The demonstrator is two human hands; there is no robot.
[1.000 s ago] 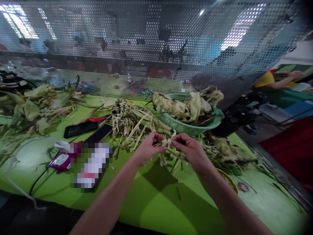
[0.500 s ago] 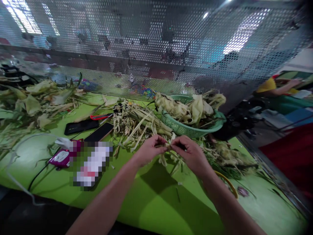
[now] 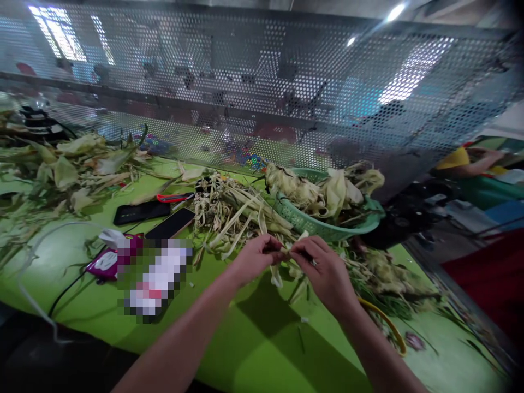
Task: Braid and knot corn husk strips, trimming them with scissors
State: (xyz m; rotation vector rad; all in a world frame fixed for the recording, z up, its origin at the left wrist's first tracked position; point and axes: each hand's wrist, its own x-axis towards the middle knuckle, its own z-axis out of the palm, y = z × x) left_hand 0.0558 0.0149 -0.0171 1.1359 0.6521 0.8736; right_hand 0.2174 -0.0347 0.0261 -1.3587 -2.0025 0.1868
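My left hand (image 3: pixel 257 257) and my right hand (image 3: pixel 323 271) meet above the green table (image 3: pixel 254 338), both pinched on the same pale strip of dried husk (image 3: pixel 289 252). The strip's loose ends hang below my fingers. Just beyond my hands lies a heap of pale husk strips (image 3: pixel 233 210). A green plastic basket (image 3: pixel 327 224) piled with husks stands behind my right hand.
Two dark phones (image 3: pixel 141 212) and a magenta pouch (image 3: pixel 107 261) lie at the left with a cable. More husks are piled at the far left (image 3: pixel 69 164) and right of my hands (image 3: pixel 385 267). A perforated metal screen (image 3: pixel 262 98) closes the back. Another person's arm (image 3: pixel 478 161) shows at far right.
My hands have drawn slightly closer together and lower on the husk strip. The camera has tilted, shifting the scene a little down.
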